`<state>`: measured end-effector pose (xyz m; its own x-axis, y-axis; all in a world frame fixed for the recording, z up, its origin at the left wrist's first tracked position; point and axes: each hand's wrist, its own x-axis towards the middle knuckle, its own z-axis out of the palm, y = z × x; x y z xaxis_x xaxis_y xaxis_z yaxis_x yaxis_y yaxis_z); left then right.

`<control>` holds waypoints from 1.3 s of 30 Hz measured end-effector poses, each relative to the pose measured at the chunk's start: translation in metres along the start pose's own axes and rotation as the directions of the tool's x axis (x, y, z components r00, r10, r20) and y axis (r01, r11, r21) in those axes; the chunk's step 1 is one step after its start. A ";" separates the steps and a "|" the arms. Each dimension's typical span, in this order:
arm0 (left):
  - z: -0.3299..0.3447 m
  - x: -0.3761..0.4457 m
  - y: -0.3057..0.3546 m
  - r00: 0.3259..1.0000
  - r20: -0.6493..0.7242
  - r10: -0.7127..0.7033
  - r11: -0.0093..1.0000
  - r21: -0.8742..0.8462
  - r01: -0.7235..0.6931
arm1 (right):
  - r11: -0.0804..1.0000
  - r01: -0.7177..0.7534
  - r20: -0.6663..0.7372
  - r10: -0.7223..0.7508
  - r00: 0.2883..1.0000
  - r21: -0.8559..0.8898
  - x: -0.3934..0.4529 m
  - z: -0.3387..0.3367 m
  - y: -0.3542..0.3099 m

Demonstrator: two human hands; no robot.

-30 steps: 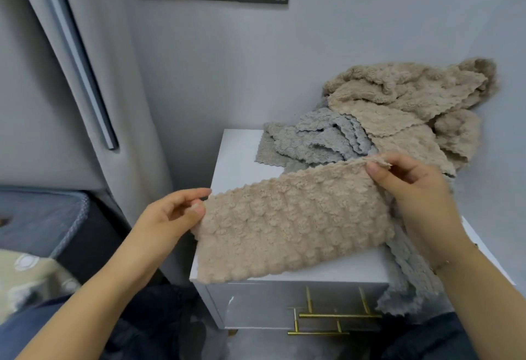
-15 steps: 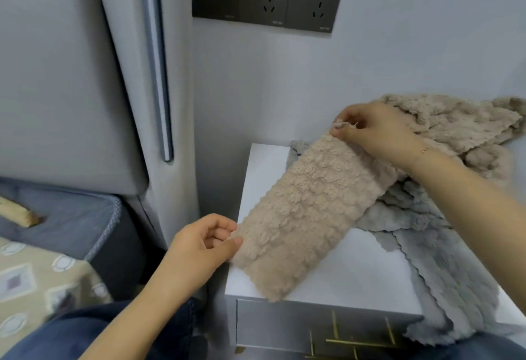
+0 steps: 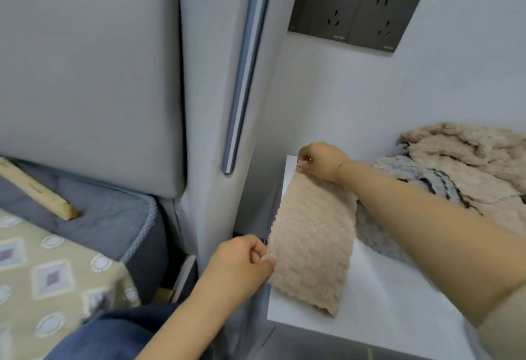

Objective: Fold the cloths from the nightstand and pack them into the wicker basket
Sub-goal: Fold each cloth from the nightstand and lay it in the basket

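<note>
A beige fluffy cloth [image 3: 310, 243], folded into a long strip, lies stretched over the left side of the white nightstand [image 3: 378, 282]. My left hand [image 3: 242, 263] pinches its near corner at the nightstand's left edge. My right hand [image 3: 318, 161] pinches its far corner near the wall. A heap of unfolded beige cloths [image 3: 466, 157] and grey cloths [image 3: 410, 180] sits at the back right of the nightstand. The wicker basket is not in view.
A grey padded headboard [image 3: 91, 75] and its side panel stand to the left. A bed with a patterned beige cover [image 3: 54, 274] and a wooden stick [image 3: 37, 189] lies lower left. Dark wall sockets [image 3: 353, 9] are above the nightstand.
The view has swung left. Both hands turned the folded beige cloth from crosswise to lengthwise, my right hand carrying its end back toward the wall and my left staying at the near corner.
</note>
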<state>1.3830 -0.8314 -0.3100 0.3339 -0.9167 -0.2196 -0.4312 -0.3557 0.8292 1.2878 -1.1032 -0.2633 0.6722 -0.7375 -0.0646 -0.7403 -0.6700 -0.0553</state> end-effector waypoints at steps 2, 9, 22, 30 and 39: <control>-0.002 0.001 0.001 1.000 0.011 -0.003 1.000 -0.005 0.003 | 1.000 -0.008 -0.031 0.008 0.999 -0.008 -0.001 0.005 0.001; -0.003 0.003 0.006 0.998 0.043 -0.042 0.979 -0.200 0.050 | 0.955 0.238 -0.220 -0.196 0.956 0.180 -0.082 -0.006 -0.007; -0.001 -0.010 0.023 0.998 -0.012 -0.060 0.874 -0.484 0.047 | 0.949 0.195 -0.415 -0.078 0.906 0.246 -0.253 0.071 -0.046; 0.005 -0.023 0.030 0.999 0.017 -0.052 0.801 -0.596 0.052 | 0.958 0.269 -0.590 -0.162 0.791 0.096 -0.264 0.082 -0.035; 0.021 -0.053 0.019 0.996 0.038 0.079 0.985 -0.155 -0.072 | 0.893 0.419 -0.540 -0.275 0.795 0.162 -0.291 0.071 -0.001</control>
<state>1.3394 -0.7931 -0.2928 0.2666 -0.9481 -0.1733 -0.3191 -0.2565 0.9123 1.0925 -0.8822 -0.3148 0.7397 -0.4481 0.5020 -0.3802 -0.8938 -0.2376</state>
